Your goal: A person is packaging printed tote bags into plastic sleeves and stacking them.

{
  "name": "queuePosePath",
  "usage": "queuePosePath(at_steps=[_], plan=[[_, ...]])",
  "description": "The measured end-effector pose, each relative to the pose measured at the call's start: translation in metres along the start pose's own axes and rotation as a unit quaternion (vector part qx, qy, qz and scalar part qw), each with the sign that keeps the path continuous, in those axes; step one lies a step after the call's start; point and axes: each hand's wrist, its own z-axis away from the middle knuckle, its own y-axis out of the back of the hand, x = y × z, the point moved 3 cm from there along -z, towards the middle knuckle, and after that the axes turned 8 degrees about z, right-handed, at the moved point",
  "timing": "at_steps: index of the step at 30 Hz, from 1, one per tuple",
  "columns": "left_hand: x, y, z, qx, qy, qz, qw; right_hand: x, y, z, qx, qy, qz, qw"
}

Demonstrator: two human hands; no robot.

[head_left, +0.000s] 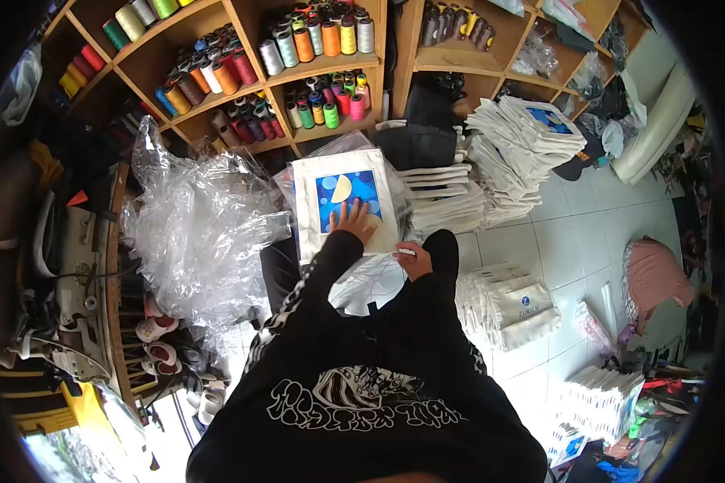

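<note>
Up at twelve o'clock, the wooden shelving (250, 56) filled the whole top of the view, its compartments packed with thread cones (322, 36) in orange, yellow, green, red and grey. Over at nine o'clock a big crumpled heap of clear plastic wrap (193, 225) sprawled beside a sewing machine (64, 266). Between one and two o'clock, folded cream tote bags (524, 137) sat in tall stacks, and another stack of the same bags (511, 310) lay on the white tiled floor (588, 233) at three o'clock. A pink bundle of cloth (652, 278) sat further out the same way.

Dead centre, just above the person's black sleeves, lay the cream tote bag (342, 201) with a blue square print and a yellow shape in it, flat inside a clear plastic sleeve. And there was the left hand (353, 221), fingers spread wide and pressed flat on the lower part of the blue print, closed on nothing. The right hand (412, 259) sat just beside the bag's lower right corner, at about four o'clock from the print, its grip pinched together on a small white strip (404, 252) at the edge of the plastic; what kind of strip, I could not tell.
</note>
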Motion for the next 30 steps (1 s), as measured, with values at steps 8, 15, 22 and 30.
queuePosePath(at_steps=[8, 15, 22, 30], plan=[[0.02, 0.058, 0.085, 0.037, -0.171, 0.276, 0.945, -0.025, -0.006, 0.014, 0.1, 0.064, 0.109, 0.987], [0.051, 0.021, 0.119, 0.027, -0.099, 0.358, 0.928, -0.023, 0.003, 0.018, 0.054, 0.015, 0.043, 0.998], [0.072, -0.026, 0.083, 0.078, -0.082, 0.364, 0.924, -0.017, 0.007, 0.026, 0.061, -0.148, -0.232, 0.959], [0.088, -0.033, 0.08, 0.086, -0.094, 0.325, 0.937, -0.013, 0.015, 0.027, 0.063, -0.203, -0.205, 0.956]])
